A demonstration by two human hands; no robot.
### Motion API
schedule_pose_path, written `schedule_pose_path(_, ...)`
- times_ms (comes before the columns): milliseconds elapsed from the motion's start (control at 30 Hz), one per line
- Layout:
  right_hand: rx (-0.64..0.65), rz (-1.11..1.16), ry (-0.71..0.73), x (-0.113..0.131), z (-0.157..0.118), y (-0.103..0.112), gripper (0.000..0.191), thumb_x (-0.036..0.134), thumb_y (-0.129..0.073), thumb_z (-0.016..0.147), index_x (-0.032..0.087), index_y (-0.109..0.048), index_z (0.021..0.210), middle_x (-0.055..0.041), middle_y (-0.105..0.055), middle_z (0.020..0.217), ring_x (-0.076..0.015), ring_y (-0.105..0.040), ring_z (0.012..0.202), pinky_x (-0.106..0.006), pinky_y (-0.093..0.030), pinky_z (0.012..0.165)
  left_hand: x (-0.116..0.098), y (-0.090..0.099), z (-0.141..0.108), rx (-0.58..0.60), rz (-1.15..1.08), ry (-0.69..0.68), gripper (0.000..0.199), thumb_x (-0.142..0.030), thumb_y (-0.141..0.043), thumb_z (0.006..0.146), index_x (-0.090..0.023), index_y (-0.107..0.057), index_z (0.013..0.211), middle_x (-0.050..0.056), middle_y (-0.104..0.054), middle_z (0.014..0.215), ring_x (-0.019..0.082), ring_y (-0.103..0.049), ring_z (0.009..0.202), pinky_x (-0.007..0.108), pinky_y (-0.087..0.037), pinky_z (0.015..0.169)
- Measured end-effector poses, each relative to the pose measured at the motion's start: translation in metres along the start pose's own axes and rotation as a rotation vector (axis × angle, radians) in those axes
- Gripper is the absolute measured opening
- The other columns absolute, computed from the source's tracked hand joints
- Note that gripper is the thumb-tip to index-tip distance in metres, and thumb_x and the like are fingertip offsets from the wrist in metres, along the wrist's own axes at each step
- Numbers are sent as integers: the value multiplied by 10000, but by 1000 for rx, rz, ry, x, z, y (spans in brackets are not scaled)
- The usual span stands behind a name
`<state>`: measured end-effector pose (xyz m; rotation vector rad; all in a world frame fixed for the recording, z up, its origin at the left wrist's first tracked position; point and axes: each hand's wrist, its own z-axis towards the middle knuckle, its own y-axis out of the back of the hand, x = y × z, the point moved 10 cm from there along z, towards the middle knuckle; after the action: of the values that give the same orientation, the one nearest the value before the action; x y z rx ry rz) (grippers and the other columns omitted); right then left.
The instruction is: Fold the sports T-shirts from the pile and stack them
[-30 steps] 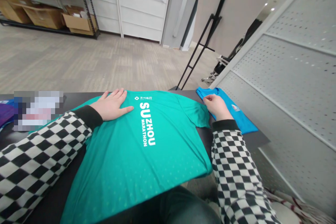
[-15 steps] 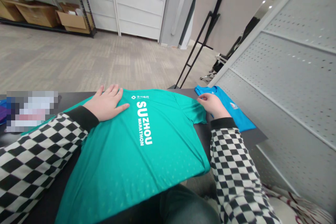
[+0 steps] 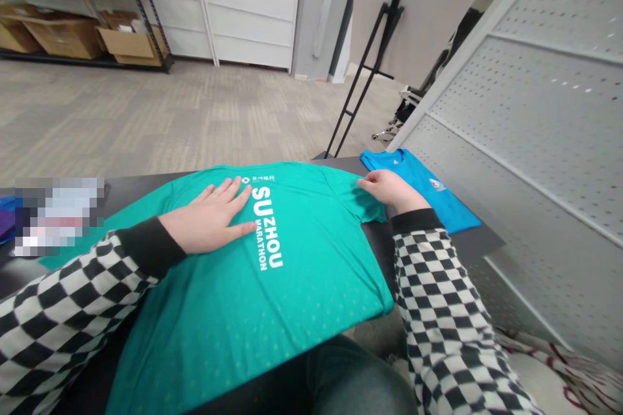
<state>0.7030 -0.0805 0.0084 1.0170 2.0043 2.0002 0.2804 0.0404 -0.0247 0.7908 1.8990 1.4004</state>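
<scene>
Carpeted room (image 3: pixel 146 117), dark table (image 3: pixel 467 246) in foreground. Left hand (image 3: pixel 207 224): fingers (image 3: pixel 226 191) spread, flat on teal T-shirt (image 3: pixel 253 318), beside white SUZHOU print. Right hand (image 3: pixel 389 189): fingers (image 3: pixel 367 181) pressed together at T-shirt's sleeve edge; pinch or not, cannot tell. T-shirt spread on table, hem hanging over near edge. Blue T-shirt (image 3: pixel 418 191) flat just beside right hand. Checked sleeves (image 3: pixel 438 298) on both arms. Shelves (image 3: pixel 146 26) of cardboard boxes and perforated panel (image 3: pixel 549 142) beyond.
</scene>
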Motion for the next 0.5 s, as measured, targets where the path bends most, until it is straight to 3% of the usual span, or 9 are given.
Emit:
schedule_pose_path(100,-136,-57,64,15,1,10,356,451,-647,1087,187,-772,884,-98,-799,881,-231,-711,847,-303,-512,768,-20,3,-10,-22,-21,-38,1010,-830,-370,1063,-236,-196,1861,121,-67,1922,427,-80,1793,634,-144,1427)
schedule_pose_path(200,-73,-88,93,18,6,-5,337,464,-684,1065,208,-759,859,-97,-806,909,-226,-716,852,-295,-538,793,-37,-6,-16,38,-38,-60,1058,-878,-429,1017,-265,-233,1857,123,-119,1918,461,-101,1786,682,-162,1407)
schedule_pose_path(300,-27,-92,76,10,11,-17,345,499,-738,1039,215,-745,844,-88,-784,865,-229,-710,826,-322,-578,831,-42,-13,-18,90,-15,-45,1160,-943,-452,959,-267,-184,1863,120,-66,1922,480,-76,1785,709,-143,1398)
schedule_pose_path(500,-60,-70,75,6,13,-13,326,471,-766,1028,205,-748,839,-81,-771,862,-221,-690,805,-328,-565,829,-44,-12,-21,91,3,-47,1178,-936,-472,964,-237,-174,1864,134,-14,1916,472,-66,1786,687,-145,1410)
